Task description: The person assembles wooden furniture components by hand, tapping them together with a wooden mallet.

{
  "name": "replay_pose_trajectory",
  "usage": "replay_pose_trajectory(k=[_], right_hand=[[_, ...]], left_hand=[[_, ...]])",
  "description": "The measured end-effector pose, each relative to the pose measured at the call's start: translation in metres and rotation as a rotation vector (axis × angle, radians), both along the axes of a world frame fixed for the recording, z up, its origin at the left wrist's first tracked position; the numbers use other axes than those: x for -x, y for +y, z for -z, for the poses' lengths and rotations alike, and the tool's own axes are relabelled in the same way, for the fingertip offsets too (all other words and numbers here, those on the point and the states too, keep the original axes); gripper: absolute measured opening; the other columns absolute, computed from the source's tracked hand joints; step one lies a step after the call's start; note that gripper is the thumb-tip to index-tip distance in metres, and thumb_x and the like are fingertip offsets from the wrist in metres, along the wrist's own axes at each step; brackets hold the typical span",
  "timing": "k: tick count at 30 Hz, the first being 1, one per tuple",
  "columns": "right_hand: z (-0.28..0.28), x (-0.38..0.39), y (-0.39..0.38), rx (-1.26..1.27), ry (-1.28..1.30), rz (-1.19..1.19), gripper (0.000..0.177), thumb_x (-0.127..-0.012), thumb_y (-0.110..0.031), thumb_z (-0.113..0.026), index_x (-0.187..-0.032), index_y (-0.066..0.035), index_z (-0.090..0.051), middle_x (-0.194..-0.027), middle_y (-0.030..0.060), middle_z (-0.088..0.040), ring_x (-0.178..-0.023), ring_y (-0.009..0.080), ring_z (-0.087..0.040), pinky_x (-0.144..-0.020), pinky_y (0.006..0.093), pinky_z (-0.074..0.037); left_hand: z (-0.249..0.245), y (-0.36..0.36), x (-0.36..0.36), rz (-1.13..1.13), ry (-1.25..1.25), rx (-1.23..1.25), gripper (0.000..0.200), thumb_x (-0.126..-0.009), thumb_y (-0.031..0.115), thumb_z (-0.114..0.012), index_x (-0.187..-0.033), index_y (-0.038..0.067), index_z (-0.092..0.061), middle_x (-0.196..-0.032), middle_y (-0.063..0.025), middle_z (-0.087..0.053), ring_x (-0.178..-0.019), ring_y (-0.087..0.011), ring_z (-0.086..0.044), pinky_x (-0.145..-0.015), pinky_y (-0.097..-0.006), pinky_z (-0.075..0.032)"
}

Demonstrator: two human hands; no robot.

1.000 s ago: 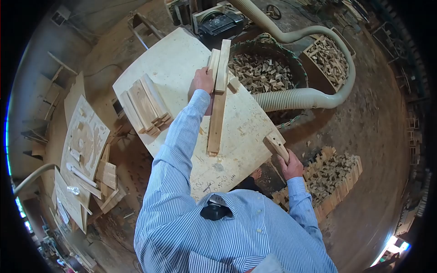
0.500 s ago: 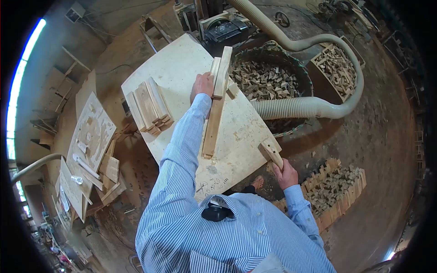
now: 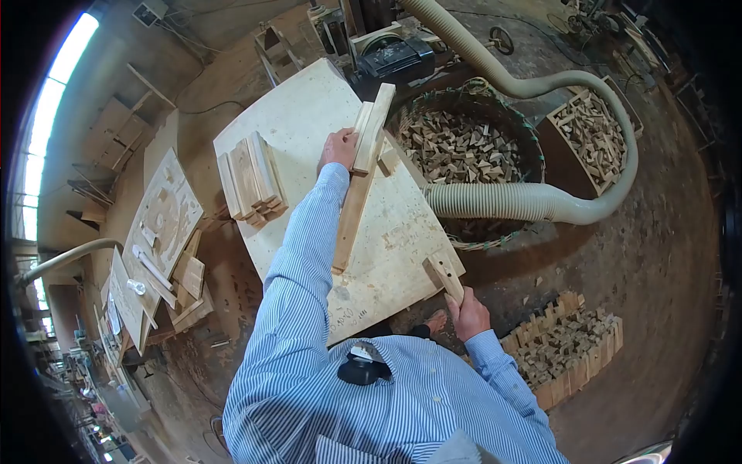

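My left hand (image 3: 338, 150) is closed at the left side of a short wooden strip (image 3: 361, 124), its fingers curled against the wood. The strip lies beside a longer pale wooden bar (image 3: 377, 124), and a brown wooden rail (image 3: 353, 220) runs from them down the pale tabletop (image 3: 394, 259). At the table's near right corner, my right hand (image 3: 469, 313) grips the end of a wooden handle (image 3: 446, 278) with dark holes in it. A stack of wooden strips (image 3: 251, 178) lies on the table, left of my left hand.
A large basket of wood offcuts (image 3: 464, 147) stands right of the table, with a ribbed hose (image 3: 510, 203) across it. Beyond is a crate of offcuts (image 3: 591, 127). Wood blocks (image 3: 564, 348) are piled near my right arm. A motor (image 3: 394, 58) sits behind the table.
The camera view has turned slightly, shifting the surroundings in the picture. Both hands keep their places, the left at the wooden strip and the right on the handle.
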State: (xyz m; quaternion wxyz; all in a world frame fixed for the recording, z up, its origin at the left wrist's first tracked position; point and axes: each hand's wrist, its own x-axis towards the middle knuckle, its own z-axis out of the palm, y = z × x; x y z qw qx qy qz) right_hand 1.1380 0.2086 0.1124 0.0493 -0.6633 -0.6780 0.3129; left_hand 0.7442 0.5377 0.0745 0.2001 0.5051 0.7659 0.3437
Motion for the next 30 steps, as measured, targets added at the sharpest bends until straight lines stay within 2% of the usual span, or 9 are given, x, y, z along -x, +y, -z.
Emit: replay_pose_trajectory(k=[7,13,15,18,30], right_hand=[[-0.003,0.029,0.035,0.0,0.007,-0.002,0.044,-0.105,-0.044,-0.057,-0.123,-0.004,-0.051,-0.094,0.0301,-0.072,-0.085,0.0512,-0.07,-0.074,0.06,-0.056],[-0.008,0.065,0.074,-0.045,0.011,0.015,0.04,-0.104,-0.039,-0.061,-0.12,-0.003,-0.054,-0.096,0.0292,-0.072,-0.087,0.0498,-0.07,-0.075,0.0586,-0.056],[-0.008,0.078,0.087,-0.051,0.013,0.025,0.04,-0.104,-0.038,-0.061,-0.124,-0.004,-0.054,-0.094,0.0289,-0.072,-0.088,0.0497,-0.07,-0.075,0.0584,-0.055],[-0.007,0.09,0.106,-0.069,0.005,0.011,0.038,-0.104,-0.038,-0.06,-0.118,-0.003,-0.054,-0.094,0.0285,-0.072,-0.086,0.0496,-0.07,-0.075,0.0581,-0.056],[-0.006,0.128,0.146,-0.076,-0.034,0.018,0.04,-0.105,-0.043,-0.058,-0.117,-0.004,-0.053,-0.087,0.028,-0.071,-0.083,0.0489,-0.07,-0.073,0.059,-0.054]], left_hand=[[-0.003,0.037,0.031,-0.001,-0.017,0.018,0.036,-0.097,0.032,-0.069,-0.125,0.011,-0.077,-0.114,-0.0205,-0.075,-0.105,-0.0336,-0.072,-0.097,-0.0418,-0.055],[-0.003,0.077,0.066,0.004,-0.052,-0.013,0.037,-0.096,0.033,-0.07,-0.124,0.01,-0.077,-0.107,-0.019,-0.078,-0.1,-0.032,-0.074,-0.094,-0.0407,-0.056],[0.001,0.092,0.079,0.024,-0.047,-0.034,0.036,-0.096,0.032,-0.07,-0.124,0.01,-0.077,-0.107,-0.0187,-0.078,-0.099,-0.0313,-0.074,-0.093,-0.04,-0.056],[0.009,0.115,0.094,0.025,0.016,-0.058,0.036,-0.097,0.032,-0.07,-0.124,0.009,-0.077,-0.106,-0.0181,-0.078,-0.099,-0.0306,-0.074,-0.093,-0.0394,-0.056],[-0.004,0.153,0.123,0.033,-0.043,-0.078,0.035,-0.097,0.032,-0.07,-0.124,0.01,-0.077,-0.11,-0.0187,-0.078,-0.103,-0.0322,-0.074,-0.094,-0.0405,-0.056]])
